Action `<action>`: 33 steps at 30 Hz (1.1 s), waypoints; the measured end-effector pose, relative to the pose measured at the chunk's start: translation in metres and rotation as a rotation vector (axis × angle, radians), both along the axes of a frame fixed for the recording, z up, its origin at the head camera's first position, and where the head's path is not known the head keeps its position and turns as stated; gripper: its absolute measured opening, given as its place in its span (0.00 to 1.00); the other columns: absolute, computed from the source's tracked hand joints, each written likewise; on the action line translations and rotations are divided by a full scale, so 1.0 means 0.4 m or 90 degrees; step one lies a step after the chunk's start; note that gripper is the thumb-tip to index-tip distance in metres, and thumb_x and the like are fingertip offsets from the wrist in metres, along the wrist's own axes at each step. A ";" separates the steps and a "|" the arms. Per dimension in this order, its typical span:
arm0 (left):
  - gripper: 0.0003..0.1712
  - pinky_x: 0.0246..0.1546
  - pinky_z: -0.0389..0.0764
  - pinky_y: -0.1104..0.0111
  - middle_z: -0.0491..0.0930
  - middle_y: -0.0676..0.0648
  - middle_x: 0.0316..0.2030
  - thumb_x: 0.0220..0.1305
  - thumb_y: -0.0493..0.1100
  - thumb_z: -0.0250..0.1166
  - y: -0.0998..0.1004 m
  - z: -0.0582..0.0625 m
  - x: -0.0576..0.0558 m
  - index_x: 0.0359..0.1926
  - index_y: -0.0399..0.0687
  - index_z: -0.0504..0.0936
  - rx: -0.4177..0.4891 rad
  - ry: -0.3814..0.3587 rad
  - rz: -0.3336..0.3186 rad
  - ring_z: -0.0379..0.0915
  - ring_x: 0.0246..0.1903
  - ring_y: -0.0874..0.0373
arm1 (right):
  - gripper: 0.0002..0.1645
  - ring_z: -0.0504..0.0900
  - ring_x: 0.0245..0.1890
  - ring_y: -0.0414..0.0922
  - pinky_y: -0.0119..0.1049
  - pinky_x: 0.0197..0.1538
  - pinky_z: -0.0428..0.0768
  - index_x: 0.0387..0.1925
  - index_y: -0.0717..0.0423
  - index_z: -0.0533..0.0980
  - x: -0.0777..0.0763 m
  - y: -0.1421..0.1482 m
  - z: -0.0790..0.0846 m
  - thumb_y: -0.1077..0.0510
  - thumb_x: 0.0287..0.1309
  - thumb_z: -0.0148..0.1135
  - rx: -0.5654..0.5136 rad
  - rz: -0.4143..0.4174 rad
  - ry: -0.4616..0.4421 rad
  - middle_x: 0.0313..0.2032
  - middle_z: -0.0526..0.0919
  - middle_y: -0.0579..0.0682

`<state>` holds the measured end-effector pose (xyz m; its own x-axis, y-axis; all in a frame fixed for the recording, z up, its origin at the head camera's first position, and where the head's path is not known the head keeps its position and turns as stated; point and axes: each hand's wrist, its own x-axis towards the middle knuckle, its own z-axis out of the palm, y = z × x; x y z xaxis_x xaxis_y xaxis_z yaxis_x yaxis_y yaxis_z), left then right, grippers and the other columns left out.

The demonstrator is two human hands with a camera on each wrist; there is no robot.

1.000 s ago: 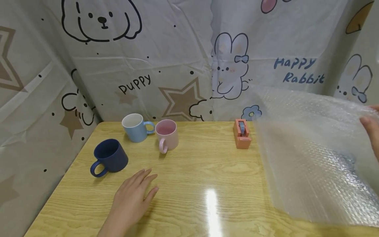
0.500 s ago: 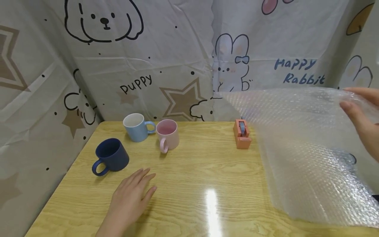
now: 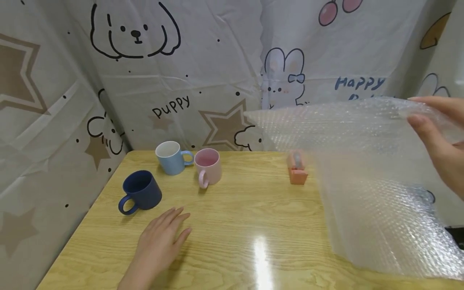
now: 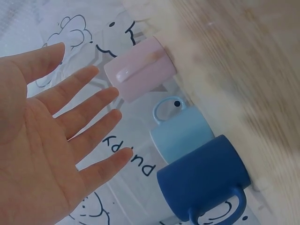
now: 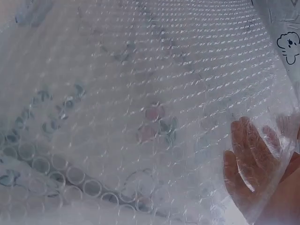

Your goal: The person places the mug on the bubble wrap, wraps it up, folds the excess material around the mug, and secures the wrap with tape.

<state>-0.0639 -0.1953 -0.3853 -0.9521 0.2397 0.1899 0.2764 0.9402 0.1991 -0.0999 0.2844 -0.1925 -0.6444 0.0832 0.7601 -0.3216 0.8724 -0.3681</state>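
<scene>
My right hand (image 3: 440, 137) pinches the upper edge of a large clear sheet of bubble wrap (image 3: 373, 193), thumb on the near side. The sheet hangs down to the table's right part, its upper left corner sticking out to the left. In the right wrist view the fingers (image 5: 248, 150) show through the film. My left hand (image 3: 159, 237) is close over the table at front left, fingers relaxed and spread, holding nothing. Beyond it stand a navy mug (image 3: 145, 193), a light blue mug (image 3: 172, 162) and a pink mug (image 3: 211, 170), all upright.
A salmon-coloured tape dispenser (image 3: 298, 177) is at the table's back edge, its upper part seen through the bubble wrap. A patterned cloth (image 3: 224, 60) hangs behind and along the left side of the wooden table (image 3: 235, 209). A small black object (image 3: 456, 235) shows at far right.
My right hand has come in from the right edge and risen a little. The bubble wrap's upper corner has swung left, now overlapping the tape dispenser. The left hand is nearly still.
</scene>
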 end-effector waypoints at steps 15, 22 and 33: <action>0.23 0.61 0.69 0.42 0.73 0.41 0.64 0.68 0.47 0.65 -0.041 0.018 -0.001 0.61 0.46 0.78 0.014 0.000 0.018 0.67 0.63 0.40 | 0.23 0.79 0.34 0.34 0.25 0.35 0.78 0.59 0.61 0.74 -0.086 -0.085 -0.097 0.49 0.72 0.55 -0.143 0.237 -0.393 0.37 0.85 0.35; 0.25 0.60 0.69 0.41 0.72 0.38 0.64 0.70 0.46 0.63 -0.066 0.019 0.010 0.64 0.43 0.75 0.030 0.008 0.041 0.68 0.62 0.38 | 0.30 0.80 0.44 0.45 0.36 0.45 0.81 0.62 0.66 0.70 -0.147 -0.175 -0.263 0.46 0.73 0.53 -0.230 0.336 -0.606 0.52 0.81 0.63; 0.25 0.59 0.69 0.41 0.73 0.37 0.63 0.69 0.45 0.63 -0.090 0.004 0.025 0.64 0.41 0.75 0.058 0.000 0.027 0.70 0.60 0.36 | 0.28 0.84 0.38 0.47 0.41 0.43 0.84 0.63 0.74 0.66 -0.183 -0.275 -0.474 0.55 0.74 0.50 -0.398 0.389 -0.810 0.44 0.84 0.62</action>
